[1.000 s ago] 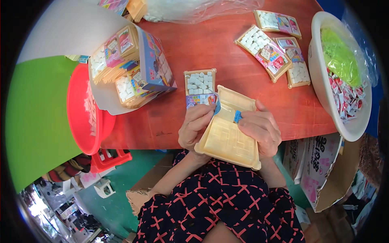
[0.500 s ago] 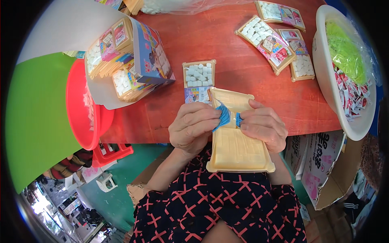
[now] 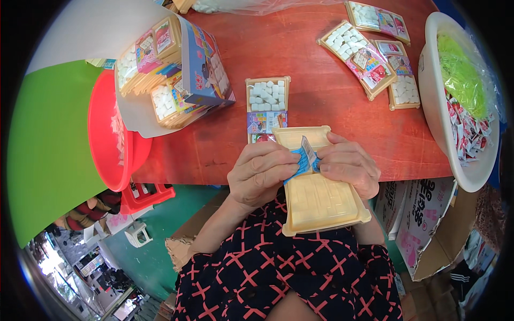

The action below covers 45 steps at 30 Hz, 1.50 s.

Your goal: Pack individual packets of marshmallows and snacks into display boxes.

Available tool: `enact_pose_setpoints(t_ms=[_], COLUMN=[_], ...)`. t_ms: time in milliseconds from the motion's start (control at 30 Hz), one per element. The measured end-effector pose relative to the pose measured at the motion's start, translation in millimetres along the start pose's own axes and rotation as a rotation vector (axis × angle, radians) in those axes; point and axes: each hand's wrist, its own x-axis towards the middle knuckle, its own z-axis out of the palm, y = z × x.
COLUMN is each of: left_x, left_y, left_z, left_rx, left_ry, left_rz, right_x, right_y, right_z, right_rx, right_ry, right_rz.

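Observation:
A cream plastic tray pack (image 3: pixel 324 200) lies bottom side up between my hands, just over the table's near edge. Around its middle runs a printed paper band (image 3: pixel 306 155), blue on its inner side, with a white striped end standing up. My left hand (image 3: pixel 262 172) pinches one end of this band, fingers closed. Across from it, my right hand (image 3: pixel 350 165) has its fingers curled over the tray's edge and on the band's other end. Just beyond lies a finished-looking pack of white marshmallows (image 3: pixel 266 96), its lower end partly covered by the tray.
An open box (image 3: pixel 206 69) holds several marshmallow packs at the left, beside a red basin (image 3: pixel 107 128). Several more packs (image 3: pixel 364 59) lie at the far right. A white basin (image 3: pixel 428 69) there contains small sachets and a bag of green pieces (image 3: pixel 461 77).
The two band ends have come closer together, and the striped end now stands up between my fingers. The tray has shifted slightly toward me. My view has moved a little.

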Motion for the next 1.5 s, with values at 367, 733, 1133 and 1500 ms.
enact_pose_setpoints(t_ms=[367, 733, 1133, 1500], left_x=[-4.9, -7.2, -9.7, -14.2], left_y=[7.2, 5.2, 6.4, 6.9], left_z=[-1.1, -6.0, -5.4, -9.7], left_rx=[0.028, -0.010, -0.091, -0.010], left_ry=[-0.025, -0.075, -0.094, -0.108], left_rz=[0.005, 0.039, -0.009, 0.058], right_x=[-5.0, -9.6, -18.3, -8.5], right_y=[-2.9, -4.0, -6.2, -2.2], right_z=[4.8, 10.4, 21.6, 15.1], right_rx=[0.008, -0.002, 0.039, 0.111], right_ry=[0.035, 0.019, 0.075, -0.138], right_rz=[0.052, 0.049, 0.108, 0.121])
